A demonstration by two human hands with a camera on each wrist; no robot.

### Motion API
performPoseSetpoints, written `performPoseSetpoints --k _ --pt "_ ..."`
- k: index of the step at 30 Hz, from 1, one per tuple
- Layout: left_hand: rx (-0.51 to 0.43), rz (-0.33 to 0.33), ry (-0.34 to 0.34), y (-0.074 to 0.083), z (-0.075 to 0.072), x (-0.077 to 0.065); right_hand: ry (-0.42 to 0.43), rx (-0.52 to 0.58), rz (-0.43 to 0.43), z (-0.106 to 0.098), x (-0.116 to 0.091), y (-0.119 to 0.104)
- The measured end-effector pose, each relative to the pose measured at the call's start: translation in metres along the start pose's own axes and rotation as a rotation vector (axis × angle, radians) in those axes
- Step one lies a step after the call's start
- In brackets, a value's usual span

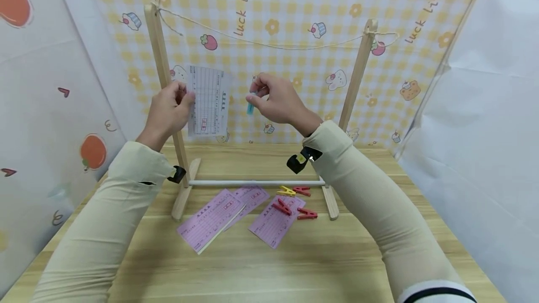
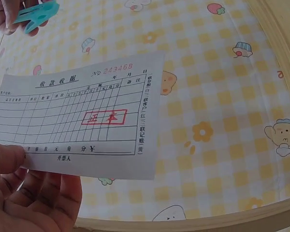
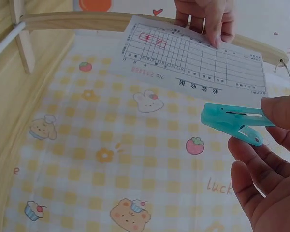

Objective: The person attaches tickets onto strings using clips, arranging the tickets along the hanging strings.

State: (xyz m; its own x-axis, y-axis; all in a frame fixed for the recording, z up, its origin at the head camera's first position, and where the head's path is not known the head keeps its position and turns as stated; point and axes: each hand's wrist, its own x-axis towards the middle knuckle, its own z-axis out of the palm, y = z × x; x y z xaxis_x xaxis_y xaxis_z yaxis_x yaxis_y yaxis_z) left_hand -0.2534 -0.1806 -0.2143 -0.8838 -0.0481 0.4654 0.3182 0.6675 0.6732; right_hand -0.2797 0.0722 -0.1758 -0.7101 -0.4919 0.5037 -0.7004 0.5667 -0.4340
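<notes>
Between thumb and fingers, my left hand [image 1: 170,109] pinches one long edge of a white receipt slip [image 1: 209,102], held up by the left post. Red stamp and number print show on the slip [image 2: 77,111] in the left wrist view. My right hand [image 1: 275,97] pinches a teal clothespin [image 3: 232,118] by its handle end, a short gap to the right of the slip. Above both hands a thin string [image 1: 261,43] sags between two wooden posts. In the right wrist view the clothespin's nose points away from the fingers, apart from the paper.
Pink receipt slips [image 1: 210,219] lie on the wooden table [image 1: 252,275], and another pink slip [image 1: 269,228] lies to their right. Red clothespins [image 1: 307,213] and a yellow clothespin [image 1: 286,191] are on or near it. A white crossbar [image 1: 257,183] joins the posts [image 1: 358,78] low down.
</notes>
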Motion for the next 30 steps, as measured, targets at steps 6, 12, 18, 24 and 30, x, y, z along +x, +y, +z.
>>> performPoseSetpoints --k 6,12,18,24,30 --pt "0.012 0.005 0.032 0.003 -0.004 0.005 0.020 -0.002 -0.008 -0.004 0.006 -0.008" --pt "0.014 -0.002 0.042 0.007 -0.010 0.007 0.019 0.008 0.011 -0.003 0.011 -0.018" --pt "0.017 -0.010 0.071 0.015 -0.014 0.009 0.059 0.025 -0.056 -0.004 0.021 -0.025" --pt "0.034 -0.025 0.067 0.020 -0.020 0.012 0.079 0.017 -0.080 -0.006 0.028 -0.031" --pt "0.051 -0.030 0.074 0.022 -0.027 0.014 0.097 0.026 -0.111 -0.007 0.035 -0.038"
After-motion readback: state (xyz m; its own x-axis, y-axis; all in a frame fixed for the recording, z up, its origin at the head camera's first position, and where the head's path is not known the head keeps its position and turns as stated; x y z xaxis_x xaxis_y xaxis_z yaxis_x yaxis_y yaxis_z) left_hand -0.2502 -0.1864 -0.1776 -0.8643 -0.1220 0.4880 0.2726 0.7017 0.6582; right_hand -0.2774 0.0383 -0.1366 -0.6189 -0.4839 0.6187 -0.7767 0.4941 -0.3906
